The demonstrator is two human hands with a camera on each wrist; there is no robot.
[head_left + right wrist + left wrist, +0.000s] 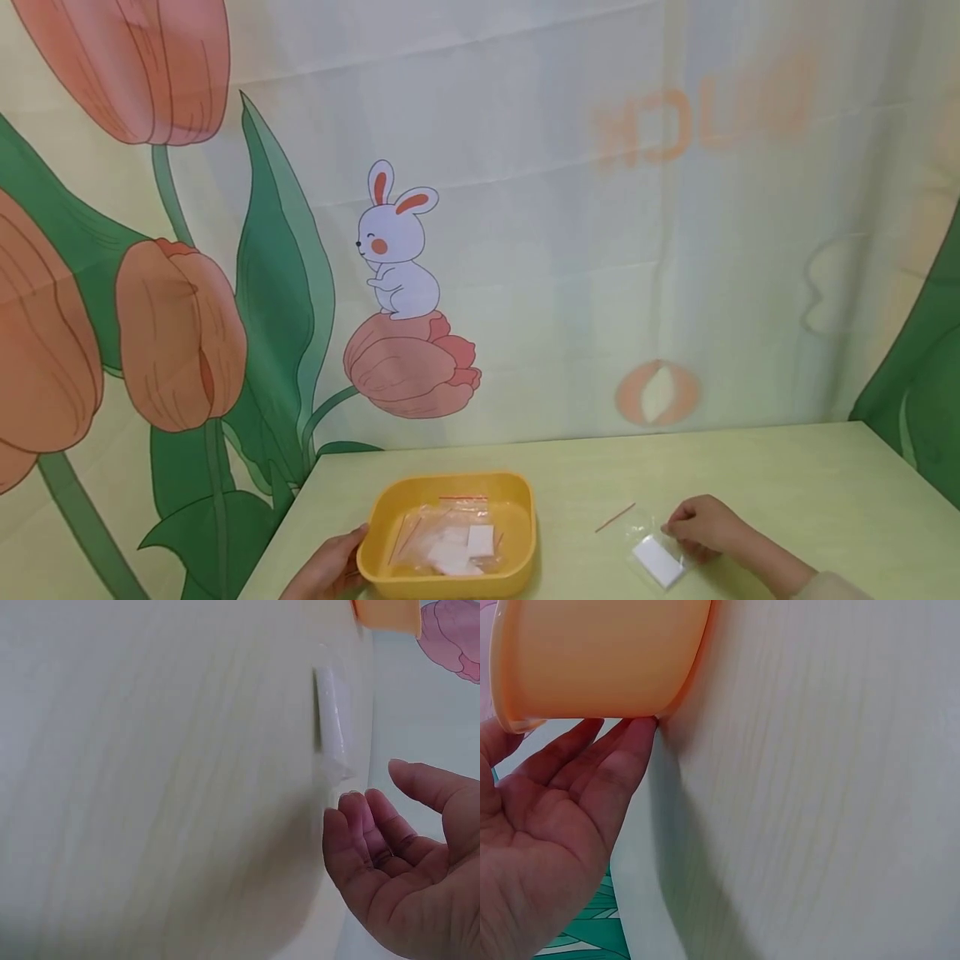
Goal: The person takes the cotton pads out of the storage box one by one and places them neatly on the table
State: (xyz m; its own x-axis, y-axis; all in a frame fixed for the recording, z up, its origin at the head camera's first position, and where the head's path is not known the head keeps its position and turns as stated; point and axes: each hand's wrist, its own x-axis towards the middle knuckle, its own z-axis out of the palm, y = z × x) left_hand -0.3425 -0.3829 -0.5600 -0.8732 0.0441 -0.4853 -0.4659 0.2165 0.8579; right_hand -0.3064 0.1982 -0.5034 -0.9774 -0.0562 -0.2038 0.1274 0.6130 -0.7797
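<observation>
A yellow plastic basin (448, 587) stands on the table, holding several clear zip bags (420, 533) with white rectangular pieces. My left hand (327, 569) grips its left side. In the left wrist view, the thumb of the left hand (547, 817) is by the rim and the fingertips are against the orange-looking wall (607, 660). To the right lies a single clear zip bag (660, 562) with a white block inside and a red line along its top. My right hand (705, 527) is at that bag's right edge. The right wrist view shows the right hand (405, 862) with thumb and fingers apart, beside the bag (334, 724).
The table (585, 467) is pale and wood-grained. A fabric backdrop (540, 292) printed with tulips and a white rabbit (405, 283) hangs right behind its far edge and along the left.
</observation>
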